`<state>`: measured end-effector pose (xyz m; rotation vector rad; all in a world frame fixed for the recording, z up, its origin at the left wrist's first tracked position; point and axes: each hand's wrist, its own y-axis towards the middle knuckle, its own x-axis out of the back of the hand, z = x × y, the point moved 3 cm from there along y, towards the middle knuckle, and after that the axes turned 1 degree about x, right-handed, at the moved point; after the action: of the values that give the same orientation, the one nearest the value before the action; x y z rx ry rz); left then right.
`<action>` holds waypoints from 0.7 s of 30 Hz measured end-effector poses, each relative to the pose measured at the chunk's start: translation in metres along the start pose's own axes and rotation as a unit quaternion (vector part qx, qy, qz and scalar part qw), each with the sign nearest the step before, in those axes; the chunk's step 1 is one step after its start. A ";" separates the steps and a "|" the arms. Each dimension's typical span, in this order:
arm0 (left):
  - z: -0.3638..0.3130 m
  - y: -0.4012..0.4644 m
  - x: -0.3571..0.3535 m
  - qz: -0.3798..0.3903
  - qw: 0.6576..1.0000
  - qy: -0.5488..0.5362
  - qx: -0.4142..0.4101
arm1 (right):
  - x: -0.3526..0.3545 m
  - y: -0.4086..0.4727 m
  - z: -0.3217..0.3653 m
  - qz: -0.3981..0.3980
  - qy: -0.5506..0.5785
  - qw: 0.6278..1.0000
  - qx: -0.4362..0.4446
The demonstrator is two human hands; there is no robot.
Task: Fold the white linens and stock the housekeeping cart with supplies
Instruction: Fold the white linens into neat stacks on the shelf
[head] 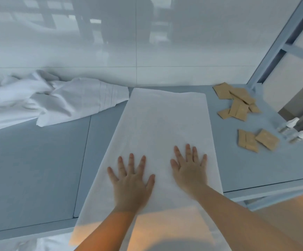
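A long white linen (163, 122), folded into a narrow strip, lies across the grey-blue table (34, 169) from the wall to the front edge, where its near end hangs over. My left hand (131, 180) and my right hand (189, 169) both press flat on it side by side, fingers straight and spread. A crumpled pile of unfolded white linens (47, 100) sits at the back left of the table.
Several brown paper sachets (237, 102) lie scattered at the back right, with more (257, 140) nearer me. Two small clear bottles with white caps (295, 131) lie at the right edge. A glossy white wall (136, 42) backs the table; a metal frame (281, 38) rises at right.
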<state>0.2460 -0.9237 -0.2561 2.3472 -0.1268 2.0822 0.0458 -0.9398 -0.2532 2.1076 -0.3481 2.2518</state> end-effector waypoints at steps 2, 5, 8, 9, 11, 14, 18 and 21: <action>-0.012 -0.007 -0.002 0.014 1.000 -0.003 0.020 | 0.003 0.005 -0.012 -0.007 -0.008 1.000 0.026; -0.037 -0.015 -0.006 0.032 0.998 -0.007 0.049 | 0.007 0.020 -0.032 -0.007 -0.029 0.997 0.071; -0.058 -0.018 -0.011 0.028 0.999 -0.005 0.032 | 0.010 0.034 -0.051 -0.007 -0.038 0.994 0.102; -0.060 -0.014 -0.012 0.023 1.000 -0.007 0.014 | 0.011 0.039 -0.058 -0.005 -0.039 0.993 0.109; -0.057 0.001 -0.011 0.006 1.000 -0.009 -0.015 | 0.014 0.048 -0.070 -0.004 -0.040 0.992 0.120; -0.049 0.027 -0.008 -0.009 1.000 -0.003 -0.023 | 0.017 0.061 -0.086 -0.006 -0.045 0.990 0.131; -0.058 0.048 -0.009 -0.017 0.999 0.013 -0.024 | 0.019 0.076 -0.098 0.001 -0.046 0.990 0.133; -0.065 0.063 -0.010 -0.020 0.999 0.019 -0.019 | 0.022 0.090 -0.103 0.008 -0.040 0.990 0.134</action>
<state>0.1763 -0.9822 -0.2617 2.2693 -0.1159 2.0850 -0.0731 -1.0111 -0.2492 2.3321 -0.0656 2.3427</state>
